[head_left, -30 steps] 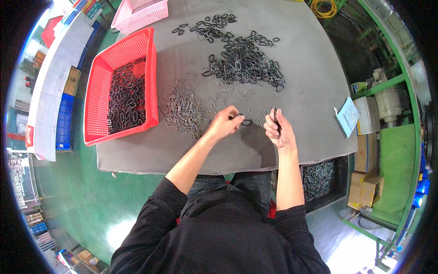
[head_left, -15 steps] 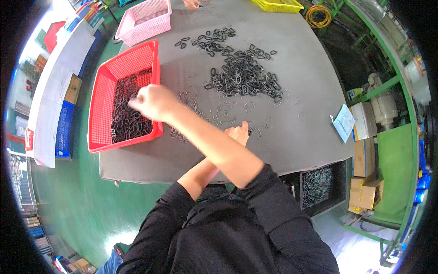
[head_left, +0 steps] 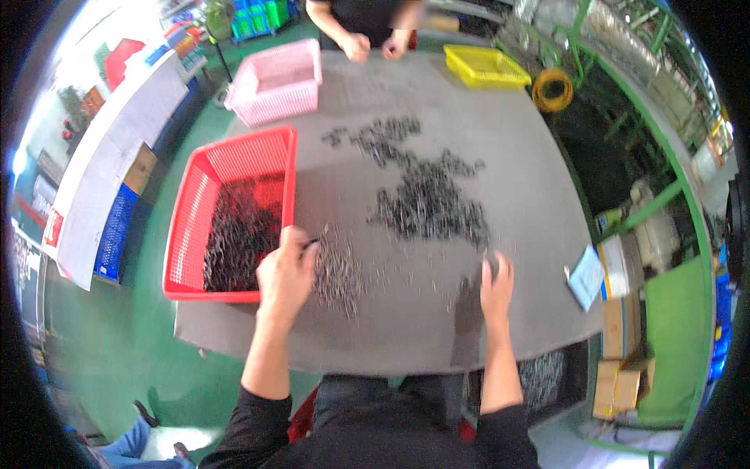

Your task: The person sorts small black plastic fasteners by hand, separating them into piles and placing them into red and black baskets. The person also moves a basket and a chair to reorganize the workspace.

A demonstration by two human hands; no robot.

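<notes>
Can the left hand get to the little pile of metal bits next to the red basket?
Probably yes. The left hand is already at the edge of the small pile of metal pieces, beside the red basket, and nothing lies between them. The right hand is off to the other side.

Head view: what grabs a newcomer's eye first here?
The red basket at the grey table's left edge, half full of dark metal clips, stands out most. A big heap of the same clips sprawls across the table's middle, with a smaller pile beside the left hand, while the right hand rests flat nearer the front edge. At the far end sit a pink basket and a yellow tray, by another person's hands.
</notes>
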